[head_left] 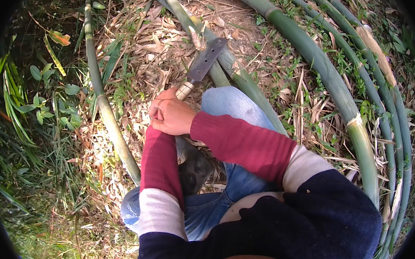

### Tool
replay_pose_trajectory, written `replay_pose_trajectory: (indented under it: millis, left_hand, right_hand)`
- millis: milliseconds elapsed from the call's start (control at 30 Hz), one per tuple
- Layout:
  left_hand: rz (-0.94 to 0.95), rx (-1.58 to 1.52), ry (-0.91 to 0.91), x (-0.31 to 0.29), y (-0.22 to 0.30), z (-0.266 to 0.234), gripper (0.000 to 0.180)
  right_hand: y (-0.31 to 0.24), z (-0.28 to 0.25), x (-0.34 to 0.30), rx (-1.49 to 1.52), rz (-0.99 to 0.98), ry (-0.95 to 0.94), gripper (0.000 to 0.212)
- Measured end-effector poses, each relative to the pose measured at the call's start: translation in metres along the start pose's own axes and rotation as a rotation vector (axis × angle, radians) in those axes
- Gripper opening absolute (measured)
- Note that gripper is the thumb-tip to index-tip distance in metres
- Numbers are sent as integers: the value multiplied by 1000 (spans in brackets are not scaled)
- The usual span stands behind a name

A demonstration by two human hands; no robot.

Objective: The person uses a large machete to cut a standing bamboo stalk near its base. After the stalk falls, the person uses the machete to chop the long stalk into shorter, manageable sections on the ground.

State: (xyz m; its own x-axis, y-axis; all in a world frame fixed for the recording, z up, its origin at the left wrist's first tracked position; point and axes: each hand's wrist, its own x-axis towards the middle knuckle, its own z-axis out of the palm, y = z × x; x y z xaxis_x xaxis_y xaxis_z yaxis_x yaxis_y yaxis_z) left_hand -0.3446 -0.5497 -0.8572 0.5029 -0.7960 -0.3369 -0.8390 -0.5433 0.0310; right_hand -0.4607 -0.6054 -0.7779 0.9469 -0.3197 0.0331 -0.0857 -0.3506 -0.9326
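My left hand (167,94) is closed around the wooden handle of a chopping knife (206,60). Dark and broad, its blade has several small holes and points away from me, over crossed bamboo poles (251,88). Across my left wrist lies my right hand (176,117), its fingers closed at the cuff of my left red sleeve (162,150). It covers much of the left hand, so the left palm and most of its fingers are hidden. My bent knees in blue jeans (240,103) are close by, with a dark shoe (196,169) between my arms.
Long green bamboo poles (314,52) curve along the right side. A single thinner bamboo pole (104,105) runs down the left. Dry leaves and husks (151,43) litter the ground, with green grass and weeds (40,113) at far left.
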Motion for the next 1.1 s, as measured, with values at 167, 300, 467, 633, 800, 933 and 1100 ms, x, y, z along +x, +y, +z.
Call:
replay_pose_trajectory:
  millis: [167,300,467,633,800,933,1100]
  left_hand:
    - [54,42,17,-9,12,1,23]
    - [42,-26,6,7,6,-3,24]
    - [142,34,138,4,1,9,25]
    - [234,121,247,-1,9,2,20]
    - [162,-557,105,-11,-2,16,50]
    - [190,-679,149,5,0,35,54]
    - [-6,-425,48,-3,51,-32,38]
  right_hand:
    - [8,3,6,-22,26,8,24]
    - [12,10,2,9,-13,60,21]
    - [5,0,-3,-36,63,6,21]
    - [-4,1,1,-12,58,-58,20]
    - [14,-4,1,21,-64,81,23]
    - [-15,-48,9,275,189,73,22]
    - [34,-139,-11,244,273,990,48]
